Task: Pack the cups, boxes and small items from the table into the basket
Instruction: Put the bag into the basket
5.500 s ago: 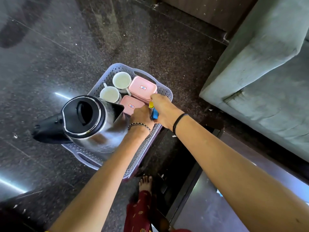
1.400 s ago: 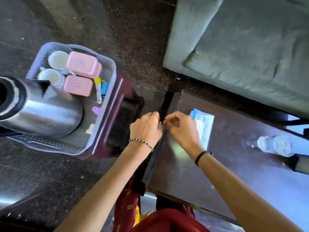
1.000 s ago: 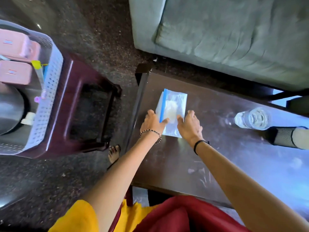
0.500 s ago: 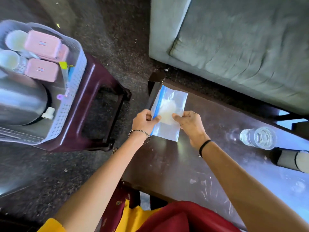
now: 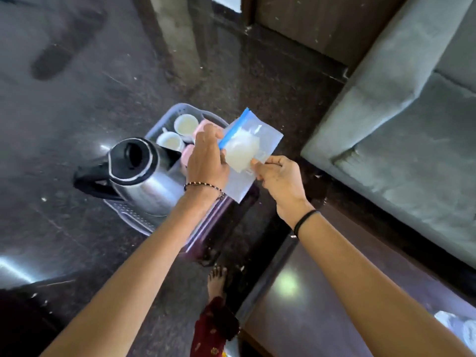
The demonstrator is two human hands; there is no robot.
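Note:
A clear zip bag (image 5: 248, 148) with a blue seal and white contents is in the air above the right side of the lilac basket (image 5: 134, 217). My left hand (image 5: 206, 157) grips its blue-sealed edge. My right hand (image 5: 277, 176) pinches its near right side. In the basket stand a steel kettle (image 5: 139, 173) and two white cups (image 5: 186, 124) (image 5: 170, 140). Pink boxes (image 5: 189, 150) lie mostly hidden behind my left hand.
The basket rests on a dark maroon stool (image 5: 231, 210) on the dark stone floor. The brown table (image 5: 322, 300) is at lower right, the grey sofa (image 5: 401, 140) at right. My bare foot (image 5: 217, 279) is between stool and table.
Both hands lifted the zip bag off the table and carried it left over the basket. The view swung from the table back to the basket.

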